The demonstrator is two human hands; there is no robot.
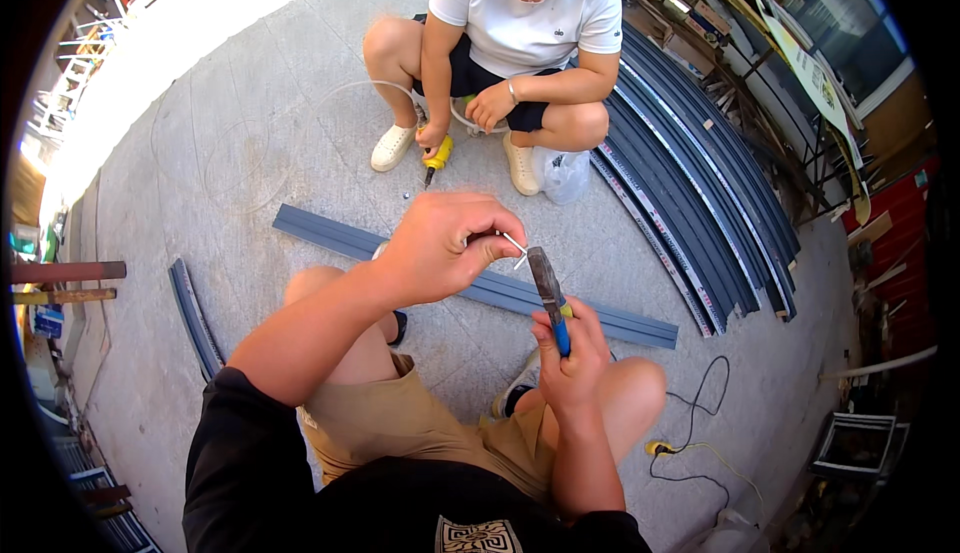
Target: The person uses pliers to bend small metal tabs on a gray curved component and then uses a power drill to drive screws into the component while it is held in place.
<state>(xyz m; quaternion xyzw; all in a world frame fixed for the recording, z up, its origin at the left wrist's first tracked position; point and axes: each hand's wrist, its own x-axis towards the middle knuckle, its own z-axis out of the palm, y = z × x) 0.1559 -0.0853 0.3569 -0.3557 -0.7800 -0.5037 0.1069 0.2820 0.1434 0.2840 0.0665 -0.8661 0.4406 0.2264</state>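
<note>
Raised before me, my left hand (pixel 450 243) pinches a thin, light-coloured, wire-like piece (pixel 512 241) between thumb and fingers. My right hand (pixel 578 358) is wrapped round the blue-and-green handles of a pair of pliers (pixel 545 278). The pliers point upward, their dark jaws right beside the free end of the thin piece. Whether the jaws touch or grip it I cannot tell. Below both hands, a long grey grooved profile strip (pixel 335 235) lies across the concrete floor, partly hidden by my left hand and arm.
Opposite me a person (pixel 525 23) in a white shirt squats, holding a yellow power tool (pixel 438 153) pointed at the floor. Long dark profiles (pixel 690 183) are stacked at the right. A short profile (pixel 195 318) lies at the left; a black cable (pixel 700 408) trails at the lower right.
</note>
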